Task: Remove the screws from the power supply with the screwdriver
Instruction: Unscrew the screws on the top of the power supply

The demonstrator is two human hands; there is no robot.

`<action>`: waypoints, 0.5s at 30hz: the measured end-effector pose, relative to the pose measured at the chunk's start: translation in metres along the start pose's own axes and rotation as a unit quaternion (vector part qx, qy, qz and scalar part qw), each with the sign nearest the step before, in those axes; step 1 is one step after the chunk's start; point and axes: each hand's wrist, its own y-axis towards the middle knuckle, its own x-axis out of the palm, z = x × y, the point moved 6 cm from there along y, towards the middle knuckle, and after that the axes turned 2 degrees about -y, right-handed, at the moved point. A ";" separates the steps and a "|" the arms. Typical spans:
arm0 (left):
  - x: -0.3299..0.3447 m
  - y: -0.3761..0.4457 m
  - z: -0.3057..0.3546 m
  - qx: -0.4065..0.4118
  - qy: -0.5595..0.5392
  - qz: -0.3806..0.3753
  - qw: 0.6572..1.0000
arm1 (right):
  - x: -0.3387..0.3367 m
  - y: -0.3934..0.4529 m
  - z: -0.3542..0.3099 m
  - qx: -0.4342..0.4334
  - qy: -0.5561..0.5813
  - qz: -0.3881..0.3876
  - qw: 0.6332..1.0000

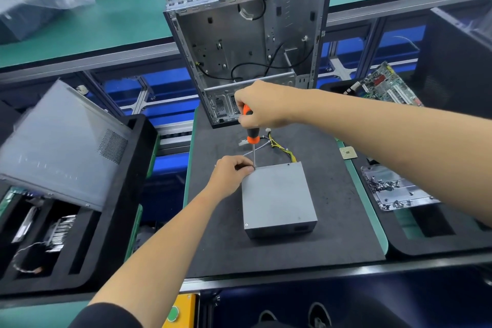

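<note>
The power supply (278,196) is lying flat near the middle of the black mat (306,242) that is covering the worktop, and only one such unit is showing. At its far left corner the left hand (231,172) is resting, its fingers (246,168) curling in to pinch at the spot where the tip is meeting the lid, probably steadying the tip or the screw there, though the screw itself is too small to make out. Above it the right hand (259,105) is wrapping its fingers tightly round the handle of the single screwdriver (251,136), whose shaft is standing nearly upright. To do this step well, I judge the shaft should be staying square to the lid with firm downward pressure while turning, so the tip is not slipping out of the head. On the lid, three further small screw spots are showing: one at the near left corner, one near the near right corner, one at the far right edge. Toward the right edge of the worktop, one clear tray (394,190) is holding many loose screws, too many to count. At the far edge one open computer case (250,34) is standing.
</note>
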 end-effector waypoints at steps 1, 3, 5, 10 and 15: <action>0.000 0.000 0.000 -0.001 -0.002 -0.001 1.000 | 0.000 0.000 -0.001 -0.003 -0.006 -0.009 1.000; 0.001 0.001 0.000 -0.002 -0.009 -0.001 1.000 | 0.001 0.001 -0.004 -0.019 -0.019 -0.039 0.999; 0.002 0.001 -0.001 -0.001 -0.013 -0.001 1.000 | 0.001 0.003 -0.009 -0.051 -0.017 -0.082 0.995; 0.003 0.002 0.000 0.005 -0.018 -0.003 1.000 | 0.004 0.009 -0.017 -0.038 0.021 -0.186 0.982; 0.004 0.006 0.001 0.000 0.021 -0.002 1.000 | 0.003 0.017 -0.001 0.051 -0.031 -0.145 0.988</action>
